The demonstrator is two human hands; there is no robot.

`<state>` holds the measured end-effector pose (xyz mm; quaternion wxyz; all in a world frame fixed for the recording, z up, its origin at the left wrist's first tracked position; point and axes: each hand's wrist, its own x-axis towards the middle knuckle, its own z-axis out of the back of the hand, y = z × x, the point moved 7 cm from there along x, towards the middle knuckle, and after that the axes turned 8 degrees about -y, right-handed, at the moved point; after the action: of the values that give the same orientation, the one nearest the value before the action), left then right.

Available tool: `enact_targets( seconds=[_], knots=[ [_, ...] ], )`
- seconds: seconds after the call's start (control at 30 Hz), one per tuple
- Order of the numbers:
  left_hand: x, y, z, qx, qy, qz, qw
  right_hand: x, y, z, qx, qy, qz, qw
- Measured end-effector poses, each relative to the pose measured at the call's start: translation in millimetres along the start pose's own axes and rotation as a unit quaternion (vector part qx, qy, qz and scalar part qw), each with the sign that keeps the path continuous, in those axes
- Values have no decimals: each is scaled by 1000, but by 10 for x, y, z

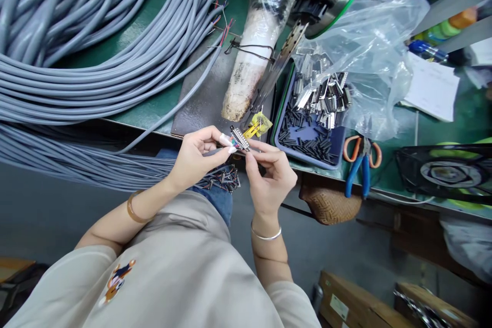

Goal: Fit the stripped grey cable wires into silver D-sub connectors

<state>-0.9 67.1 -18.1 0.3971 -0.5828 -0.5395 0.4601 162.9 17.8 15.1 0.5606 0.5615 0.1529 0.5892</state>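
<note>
Pinches the connector between closed thumb and fingertips of the left hand, holds the nearly closed right hand at its other end, grip unclear, apparently working on coloured wires, likely needing steadiness beside those fingertips

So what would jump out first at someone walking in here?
Probably the thick loops of grey cable sweeping across the left side of the green bench. Next, near the middle, the left hand pinches a small connector, with the right hand close against it. To the right, a tray holds black pieces and shiny metal parts.
</note>
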Motion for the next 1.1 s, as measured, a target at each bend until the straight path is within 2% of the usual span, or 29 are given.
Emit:
enact_targets(
  seconds=[0.2, 0.43, 0.83, 1.1],
  knots=[
    [3, -115, -15, 80, -42, -91, 992, 55, -10, -65, 5, -12, -4, 1000],
    [30, -215, -26, 133, -72, -131, 980, 181, 19, -78, 20, -8, -9, 1000],
    [44, -311, -39, 135, -101, -153, 974, 292, 73, -112, 43, -2, 0, 999],
    [51, -279, -27, 142, -92, -116, 979, 315, 77, -101, 11, 17, 4, 1000]
  ],
)
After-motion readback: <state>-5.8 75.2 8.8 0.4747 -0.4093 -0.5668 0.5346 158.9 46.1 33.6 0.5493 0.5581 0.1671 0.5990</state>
